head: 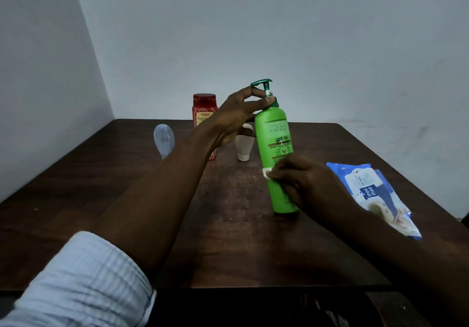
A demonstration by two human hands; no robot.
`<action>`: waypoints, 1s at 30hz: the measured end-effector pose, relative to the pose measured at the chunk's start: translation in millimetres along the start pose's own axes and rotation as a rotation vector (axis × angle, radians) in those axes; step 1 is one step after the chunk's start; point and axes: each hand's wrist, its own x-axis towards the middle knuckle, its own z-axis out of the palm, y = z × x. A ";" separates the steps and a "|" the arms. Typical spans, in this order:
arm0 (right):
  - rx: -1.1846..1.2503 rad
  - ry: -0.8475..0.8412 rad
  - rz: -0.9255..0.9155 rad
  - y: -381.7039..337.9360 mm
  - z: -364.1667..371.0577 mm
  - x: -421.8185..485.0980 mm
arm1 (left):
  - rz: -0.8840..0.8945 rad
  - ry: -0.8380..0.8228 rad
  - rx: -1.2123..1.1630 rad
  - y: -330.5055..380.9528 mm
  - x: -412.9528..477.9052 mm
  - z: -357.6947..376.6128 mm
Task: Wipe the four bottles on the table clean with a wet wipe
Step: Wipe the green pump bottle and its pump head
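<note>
Both hands are busy with the green pump bottle (275, 133). The left hand (236, 119) pinches it up at the collar, just under the pump head (261, 84), and the right hand (308, 183) has its fingers curled round a small white wet wipe (267, 173), pressing it against the lower part of the body. The bottle sits roughly mid-bench toward the right edge, base down on the bench (228, 237) but leaning, top tipped toward the far edge.

Looks like bottle one of four is mid-wipe. The other three wait nearer the far edge: a red bottle (204, 109), a white tube (244, 147) standing on its cap, and a clear bottle (164, 138) off toward the far left corner. A pack of wipes (371, 192) lies by the right edge.

What could go wrong, as a guess:
- The bottle is only propped on its base edge, so a hard sideways rub could skid the base out, since the left hand's grip is just a fingertip pinch up top.
- A finger rests right by the pump head, so pressing down could squirt product onto the bench.
- The left forearm hangs right over the red bottle and white tube. The tube looks tippy on that cap, and a careless pull-back could knock it.
- The wipe looks bunched small, so it may miss patches.
</note>
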 end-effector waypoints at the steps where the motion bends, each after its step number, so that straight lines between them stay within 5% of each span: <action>1: 0.009 0.044 0.002 2.4 0.0 8.9 | 0.003 -0.001 0.000 -0.1 0.0 0.5; 16: 0.243 0.335 0.258 33.3 -8.6 70.3 | 0.048 0.018 -0.075 -5.3 -2.4 5.9; 30: -0.008 0.022 0.099 1.6 4.8 -42.6 | 0.056 0.052 -0.089 -8.3 -1.9 12.7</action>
